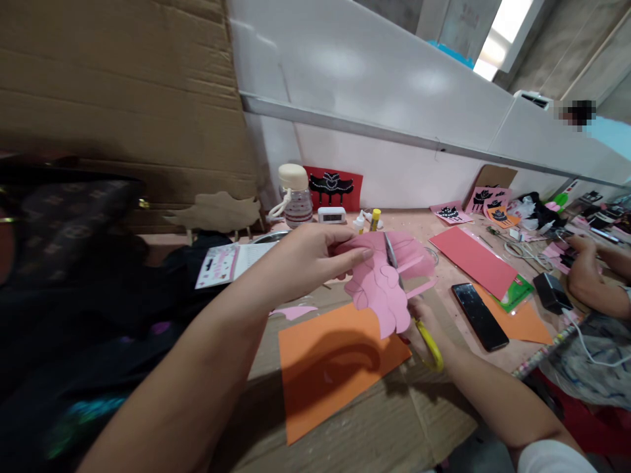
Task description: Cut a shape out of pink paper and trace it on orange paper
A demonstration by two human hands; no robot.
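Worktop (419, 222) was pinkish board, with brown corrugated cardboard (394, 420) laid over its near edge. A white partition (369, 79) ran along the far edge. A big cardboard sheet (123, 85) stood at the far left corner. The window at top right was blown out.

Hard to read:
- Right hand (422, 314) sat mostly behind the pink paper (382, 295); only a few fingers and the forearm showed.
- Scissors (430, 341): the yellow handle loop showed below the paper and the blade up near its top edge. The middle was hidden.
- Dark bag (73, 249) at the left edge was blurred and cut off by the frame.
- Clutter at the far right corner was too small to make out.

Left hand (305, 259): grip clamped on the pink paper's left side, fingers pinched together. The paper was held up off the worktop, over its middle. Right hand's grip was closed round the scissors handle, as far as it showed, with the blade in a cut in the paper.

Around:
- Orange sheet (335, 361) lay flat on the cardboard, right under the paper.
- Phone (479, 316) lay just right of it, with a red sheet (473, 259) beyond.
- Along the far edge: bottle (294, 194), small clock (331, 215), glue stick (375, 219). A red card (332, 187) leaned on the partition.
- A co-worker's hand (584, 263) rested at the right edge, near a black charger (552, 292).
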